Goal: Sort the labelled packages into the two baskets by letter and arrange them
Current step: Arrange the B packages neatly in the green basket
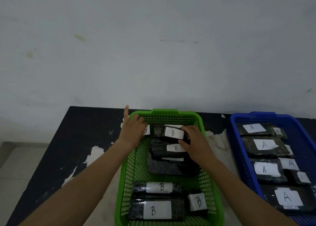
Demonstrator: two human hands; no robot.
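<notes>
A green basket (130,174) sits in the middle of the table and holds several black packages with white labels marked B. My right hand (193,140) grips one B package (172,133) at its right end, at the far side of the basket above a stack of others (171,164). My left hand (132,128) rests at the basket's far left corner with the index finger pointing up, its fingers on a package (146,129) whose label is partly hidden. A blue basket (239,150) at the right holds several black packages marked A (264,144).
The table is black with worn white patches (95,153) left of the green basket and between the two baskets. A pale wall stands right behind the table. The table's left edge falls off to a light floor.
</notes>
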